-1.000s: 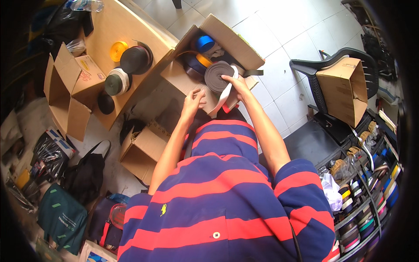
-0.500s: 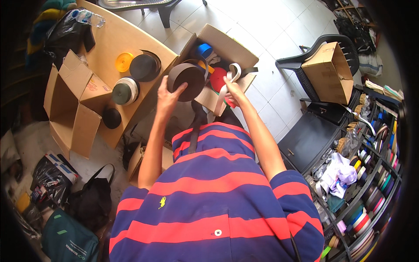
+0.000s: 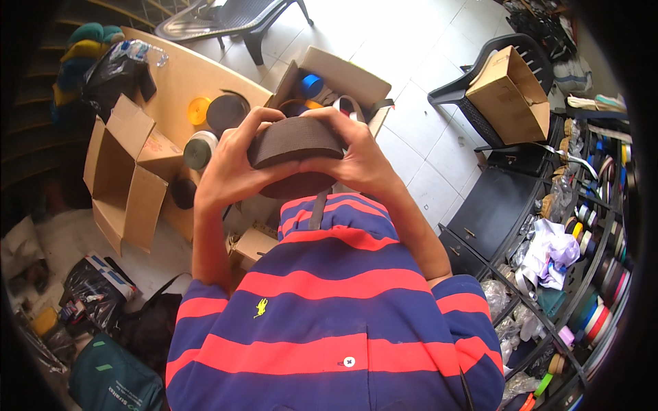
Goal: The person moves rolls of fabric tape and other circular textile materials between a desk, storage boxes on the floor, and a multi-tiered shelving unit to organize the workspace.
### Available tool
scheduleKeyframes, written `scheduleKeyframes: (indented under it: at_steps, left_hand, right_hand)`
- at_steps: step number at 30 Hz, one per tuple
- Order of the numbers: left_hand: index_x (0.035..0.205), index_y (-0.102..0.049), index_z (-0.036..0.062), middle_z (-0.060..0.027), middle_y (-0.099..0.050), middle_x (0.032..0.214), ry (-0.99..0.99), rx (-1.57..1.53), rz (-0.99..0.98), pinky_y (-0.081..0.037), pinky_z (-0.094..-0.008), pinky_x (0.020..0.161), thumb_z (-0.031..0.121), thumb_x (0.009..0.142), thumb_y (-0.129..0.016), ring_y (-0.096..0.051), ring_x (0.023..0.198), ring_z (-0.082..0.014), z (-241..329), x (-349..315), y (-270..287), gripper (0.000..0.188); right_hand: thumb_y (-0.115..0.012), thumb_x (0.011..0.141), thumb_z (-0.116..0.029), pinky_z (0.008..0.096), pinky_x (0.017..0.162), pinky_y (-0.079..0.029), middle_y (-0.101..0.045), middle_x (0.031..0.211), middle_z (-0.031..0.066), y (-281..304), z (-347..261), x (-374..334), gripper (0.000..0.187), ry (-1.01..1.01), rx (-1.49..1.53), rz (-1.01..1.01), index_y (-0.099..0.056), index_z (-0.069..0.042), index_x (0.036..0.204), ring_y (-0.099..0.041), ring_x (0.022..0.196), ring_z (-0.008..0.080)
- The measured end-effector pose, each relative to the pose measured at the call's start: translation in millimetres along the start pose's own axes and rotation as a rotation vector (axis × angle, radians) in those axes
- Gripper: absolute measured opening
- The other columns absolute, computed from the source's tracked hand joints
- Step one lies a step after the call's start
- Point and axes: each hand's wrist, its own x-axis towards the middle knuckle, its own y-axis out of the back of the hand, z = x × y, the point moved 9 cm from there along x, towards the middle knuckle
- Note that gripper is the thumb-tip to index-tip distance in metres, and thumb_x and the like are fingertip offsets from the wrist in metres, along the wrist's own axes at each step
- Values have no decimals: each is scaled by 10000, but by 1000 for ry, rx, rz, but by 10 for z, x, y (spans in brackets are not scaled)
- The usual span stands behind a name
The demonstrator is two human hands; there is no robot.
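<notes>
A thick roll of dark brown webbing is held up in front of my chest, its ribbed outer edge toward me. My left hand grips its left side, the thumb along the lower edge and the fingers curled over the top. On the other side my right hand clasps it the same way, and the thumbs nearly meet. Just beyond stands an open cardboard box holding a blue roll, a whitish strap loop and other strap pieces, partly hidden by my hands.
On the wooden table at left lie yellow, black and green-white rolls. An open carton stands beside it. A black chair holds another carton. Shelves of webbing rolls line the right.
My right hand has let go of the whitish strap and now grips the brown roll with my left. The roll has come closer to me and tilted edge-on.
</notes>
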Motion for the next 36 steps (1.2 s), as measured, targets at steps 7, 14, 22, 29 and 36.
scheduleKeyframes:
  at_steps: [7,14,22,29,36]
  left_hand:
    - [1111,-603,5,-164,-676,946,-307,-112,87,-494,-338,778,229,765,-733,-673,856,-269,877,222,-894,433]
    - [1168,-586,11,-108,-633,1094,-603,-392,38,-474,-322,855,268,740,-752,-608,995,-208,2077,733,-1467,525]
    - [1207,-563,27,-124,-611,1142,-763,-467,49,-457,-353,894,314,743,-755,-581,1052,-243,3302,1401,-1791,578]
    - [1241,-543,41,-138,-592,1183,-803,-444,-29,-442,-380,928,353,745,-758,-557,1102,-273,3645,1683,-2235,624]
    - [1275,-523,55,-152,-573,1225,-811,-208,-383,-427,-407,962,393,747,-761,-533,1153,-304,3133,1392,-3085,670]
  right_hand:
    - [-787,744,-128,307,821,-490,-657,958,108,1098,-303,-899,457,-84,-7,263,-547,-70,1129,-632,932,186]
    - [-757,778,-123,270,839,-462,-637,960,67,2257,-254,-2328,365,-82,1,646,-575,-52,1086,-586,932,134]
    - [-747,815,-186,253,804,-458,-613,938,45,2749,-332,-3424,368,-108,33,894,-565,-25,1091,-570,894,119]
    - [-748,838,-274,239,781,-451,-620,938,47,2995,-364,-3877,405,-125,-62,1041,-571,-9,1087,-562,869,112]
    - [-756,811,-175,270,782,-476,-653,917,71,3136,-336,-3473,365,-237,-272,949,-578,4,1075,-606,850,141]
